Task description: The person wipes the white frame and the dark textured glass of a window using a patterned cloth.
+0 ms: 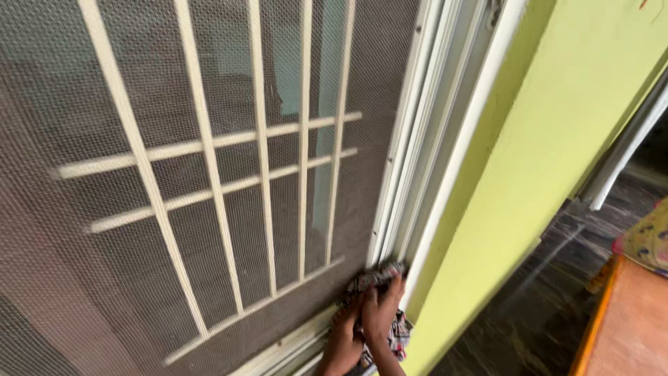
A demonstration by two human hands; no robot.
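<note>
A mesh screen (104,230) fills the left of the view, with a grille of cream bars (209,174) behind it, upright rods crossed by pairs of level ones. At the lower right corner of the screen, near the bottom edge of the view, the left hand (342,341) lies with its fingers spread flat against a patterned cloth (372,278), pressing it onto the mesh rather than clasping it. Just beside it, touching, the right hand (381,313) reaches further up the same cloth, its fingertips (396,282) curled over the bunched upper end, where the fabric meets the white window frame (410,174); how tightly it holds there cannot be told. More of the cloth hangs down to the right of the right wrist. Right of the frame stands a lime-green wall (557,139), then a dark polished stone floor (543,306), and at the far right edge an orange surface (626,327) with a floral fabric (647,240) lying at its far end.
</note>
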